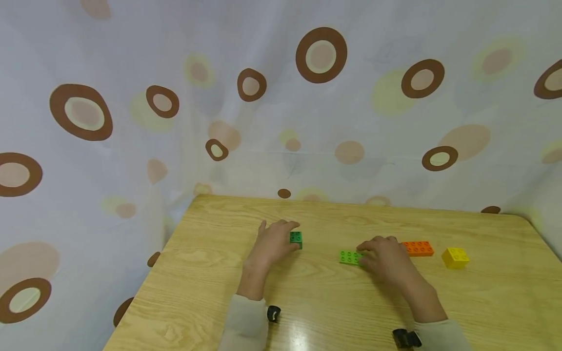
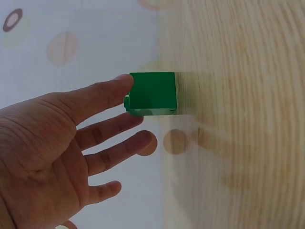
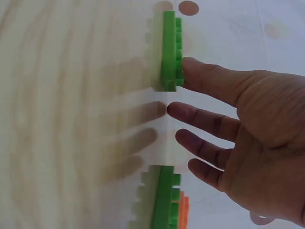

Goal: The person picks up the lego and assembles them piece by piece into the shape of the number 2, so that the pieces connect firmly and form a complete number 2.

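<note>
A dark green brick [image 1: 296,239] stands on the wooden table, between the thumb and spread fingers of my left hand [image 1: 273,243]. In the left wrist view the thumb tip overlaps a top corner of the brick [image 2: 153,91], and a fingertip shows just behind it. My right hand [image 1: 388,258] is over the right end of a flat light green brick [image 1: 349,258]. Its thumb tip lies at the studs of that brick [image 3: 170,52] in the right wrist view, the other fingers spread and loose. Whether either thumb presses, I cannot tell.
An orange brick [image 1: 419,248] lies right of my right hand, with a yellow brick [image 1: 455,258] beyond it. Low in the right wrist view, another green brick [image 3: 164,200] stands before the orange one. A spotted curtain [image 1: 272,117] hangs behind the table [image 1: 197,287].
</note>
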The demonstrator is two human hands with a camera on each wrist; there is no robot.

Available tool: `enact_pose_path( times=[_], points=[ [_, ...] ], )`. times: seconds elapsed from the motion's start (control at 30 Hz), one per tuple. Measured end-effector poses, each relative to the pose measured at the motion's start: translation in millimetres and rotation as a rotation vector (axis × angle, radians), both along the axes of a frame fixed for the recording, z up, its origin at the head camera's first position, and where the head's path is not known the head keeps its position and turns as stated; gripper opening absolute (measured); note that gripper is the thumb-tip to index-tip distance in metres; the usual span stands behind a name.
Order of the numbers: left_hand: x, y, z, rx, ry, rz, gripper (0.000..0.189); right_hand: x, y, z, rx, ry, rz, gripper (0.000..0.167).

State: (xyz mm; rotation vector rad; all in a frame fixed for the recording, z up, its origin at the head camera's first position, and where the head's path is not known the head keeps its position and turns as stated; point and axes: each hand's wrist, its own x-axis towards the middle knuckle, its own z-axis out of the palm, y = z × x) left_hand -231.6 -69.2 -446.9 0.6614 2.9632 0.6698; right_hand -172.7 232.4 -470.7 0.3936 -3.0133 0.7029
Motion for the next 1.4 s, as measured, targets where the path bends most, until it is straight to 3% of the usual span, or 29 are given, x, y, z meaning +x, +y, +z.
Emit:
enact_pose_path(
  times=[0.17,0.3,0.6,0.87,1.07,1.4],
  points=[
    [-4.9,-3.1,-5.4,-0.03,0.045,-0.033,0.042,-2.0,2.4,-6.0,-0.085,-0.048,0.001,0.023],
    [-7.1,-3.8,-8.0,-0.004,0.057,-0.055,0.037,-4.1,4.9,-8.4,-0.156,-0.092,0.024,0.024],
    [-6.0,2.8,-5.4,0.082,0.019,-0.085,0.035,-7.0,6.9,-7.2,-0.147,-0.07,0.056,0.024],
    [2.3,30.7,2.9,0.045,-0.01,-0.176,0.039,-7.3,1.1,-7.5,-0.162,-0.086,0.044,0.02],
    [9.1,57.5,-1.3,0.009,-0.009,-0.242,0.037,-7.9,-5.4,-11.0,-0.166,-0.084,0.048,0.018],
    [13.4,73.9,-6.0,-0.005,-0.004,-0.251,0.036,-7.8,-7.2,-8.5,-0.17,-0.066,0.058,0.018]
  ],
)
